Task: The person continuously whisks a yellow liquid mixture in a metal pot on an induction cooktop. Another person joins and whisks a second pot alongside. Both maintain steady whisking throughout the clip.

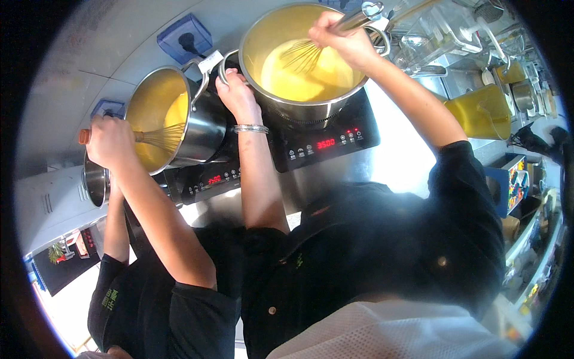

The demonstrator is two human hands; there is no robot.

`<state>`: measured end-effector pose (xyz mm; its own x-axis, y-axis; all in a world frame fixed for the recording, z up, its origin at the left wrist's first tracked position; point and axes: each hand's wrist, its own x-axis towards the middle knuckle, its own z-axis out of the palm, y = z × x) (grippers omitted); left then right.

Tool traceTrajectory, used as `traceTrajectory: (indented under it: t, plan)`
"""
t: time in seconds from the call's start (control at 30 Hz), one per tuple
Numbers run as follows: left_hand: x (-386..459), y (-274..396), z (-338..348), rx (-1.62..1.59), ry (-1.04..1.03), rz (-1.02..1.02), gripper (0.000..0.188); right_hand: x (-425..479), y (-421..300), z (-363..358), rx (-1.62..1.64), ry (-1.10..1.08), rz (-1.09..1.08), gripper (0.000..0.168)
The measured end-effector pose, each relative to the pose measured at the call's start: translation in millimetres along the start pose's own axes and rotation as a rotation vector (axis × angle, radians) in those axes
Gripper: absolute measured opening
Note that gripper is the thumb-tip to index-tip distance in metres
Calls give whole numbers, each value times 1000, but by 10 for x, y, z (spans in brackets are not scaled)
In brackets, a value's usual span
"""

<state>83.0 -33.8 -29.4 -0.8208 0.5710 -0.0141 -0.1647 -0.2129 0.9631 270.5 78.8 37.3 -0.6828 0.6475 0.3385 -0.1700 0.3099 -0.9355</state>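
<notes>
My right hand [345, 40] is closed around the metal handle of a balloon whisk [302, 56], whose wires dip into yellow liquid [296, 85] in a large stainless steel pot [309, 104]. With a silver bangle at its wrist, my left hand [237, 94] grips the pot's left loop handle [223, 67]. The pot stands on a black induction cooktop [332, 146] with a lit red display. At the left, a co-worker's hand [110, 141] holds another whisk [163, 138] by its wooden handle, inside a second steel pot [204, 130] that is tilted and contains yellow liquid.
A second cooktop [213, 181] sits under the co-worker's pot. Blue socket covers [186, 38] are on the wall behind. Clear plastic containers [448, 33], a sink [466, 72] and a yellowish pitcher [480, 112] lie to the right. A smaller pot [95, 179] is at far left.
</notes>
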Motion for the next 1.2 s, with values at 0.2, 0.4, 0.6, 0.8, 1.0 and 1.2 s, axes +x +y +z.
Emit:
traceTrajectory:
  t: [0.2, 0.4, 0.6, 0.8, 1.0, 1.2]
  plan:
    - [20, -85, -50, -5, -3, 39, 18, -128, -190, -10, 329, -126, 68, 24]
    - [22, -87, -16, -2, 5, -6, 15, 28, -213, -269, -11, 129, 23, 27]
    - [14, -55, -47, 22, 17, 26, 15, 556, 222, 216, -198, 269, 29, 34]
    - [49, -76, -36, 50, -18, 42, 18, 528, -214, 413, 451, 138, 131, 18]
    - [9, -73, -17, -1, 3, 28, 16, 316, -363, -158, 422, 254, 341, 16]
    - [24, -64, -23, 7, 0, 19, 14, 774, -211, -301, -272, 558, 191, 19]
